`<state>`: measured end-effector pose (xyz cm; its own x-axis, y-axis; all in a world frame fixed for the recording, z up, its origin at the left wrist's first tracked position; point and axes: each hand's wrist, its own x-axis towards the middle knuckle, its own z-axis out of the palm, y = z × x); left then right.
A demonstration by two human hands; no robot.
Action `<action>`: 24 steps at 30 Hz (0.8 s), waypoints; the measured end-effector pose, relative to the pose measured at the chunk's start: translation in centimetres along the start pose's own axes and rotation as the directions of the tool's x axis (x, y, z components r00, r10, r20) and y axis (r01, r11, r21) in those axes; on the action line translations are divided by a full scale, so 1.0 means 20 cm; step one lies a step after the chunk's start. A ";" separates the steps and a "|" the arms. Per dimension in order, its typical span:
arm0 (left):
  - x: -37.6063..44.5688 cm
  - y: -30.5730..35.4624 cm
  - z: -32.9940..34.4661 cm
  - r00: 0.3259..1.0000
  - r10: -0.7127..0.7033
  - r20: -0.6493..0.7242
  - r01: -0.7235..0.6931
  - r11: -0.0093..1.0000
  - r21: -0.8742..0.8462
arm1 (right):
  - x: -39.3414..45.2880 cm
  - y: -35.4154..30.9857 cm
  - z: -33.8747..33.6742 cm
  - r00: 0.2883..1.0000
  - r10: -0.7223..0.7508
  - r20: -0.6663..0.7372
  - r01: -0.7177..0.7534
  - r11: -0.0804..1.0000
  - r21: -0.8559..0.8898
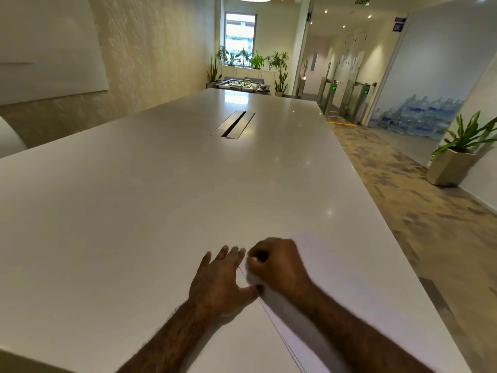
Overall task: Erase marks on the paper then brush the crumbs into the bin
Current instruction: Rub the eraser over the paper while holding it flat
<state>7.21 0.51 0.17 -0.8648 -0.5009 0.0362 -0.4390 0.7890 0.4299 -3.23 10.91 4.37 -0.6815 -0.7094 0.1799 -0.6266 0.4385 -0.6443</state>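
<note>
Lying in the lower right of the frame, the sheet of paper sat flat on the white table, its long axis running from the bottom centre up toward the right, so its far end pointed at the upper right, roughly along the table's right edge. Its left border showed as a thin dark line between the two hands.

The right hand was clenched over the paper near that border, fingers curled around something small and pale, probably an eraser, though the blur left it uncertain. The left hand lay flat with straight, spread fingers, mostly on the table just beside the sheet, the thumb touching its edge.

The likeliest trouble was the sheet sliding or creasing: the left hand pinned only the margin, so a hard stroke away from it could buckle the paper. The sheet also lay near the table's right edge, and crumbs pushed that way could fall to the carpet instead of a bin; none was in view. No marks or crumbs could be made out.

Beyond, a cable hatch sat mid-table and a potted plant stood at right.
</note>
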 end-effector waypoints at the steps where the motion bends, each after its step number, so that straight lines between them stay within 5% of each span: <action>1: 0.00 0.00 0.00 1.000 0.003 -0.004 -0.003 1.000 -0.009 | -0.03 -0.02 0.03 0.998 -0.028 0.060 0.028 1.000 0.007; 8: 0.00 0.01 0.00 1.000 -0.003 0.003 0.003 1.000 -0.024 | 0.18 0.27 -0.21 0.947 0.182 -0.265 -0.231 0.958 -0.168; 13: 0.00 0.00 0.00 1.000 0.007 0.019 -0.006 1.000 -0.030 | -0.04 0.03 0.03 0.998 -0.066 0.015 0.067 0.993 -0.101; 19: 0.01 -0.01 0.03 1.000 0.007 0.016 -0.005 0.997 -0.080 | 0.19 0.29 -0.22 0.942 0.230 -0.246 -0.270 0.952 -0.145; 24: 0.01 0.00 0.01 0.995 0.073 0.068 -0.072 0.997 -0.015 | 0.01 0.18 -0.08 0.994 0.017 -0.110 -0.031 0.990 -0.135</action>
<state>7.09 0.50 -0.11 -0.9091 -0.4166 0.0056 -0.3720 0.8177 0.4392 -6.27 13.18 3.25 -0.7293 -0.6368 0.2501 -0.6501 0.5310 -0.5436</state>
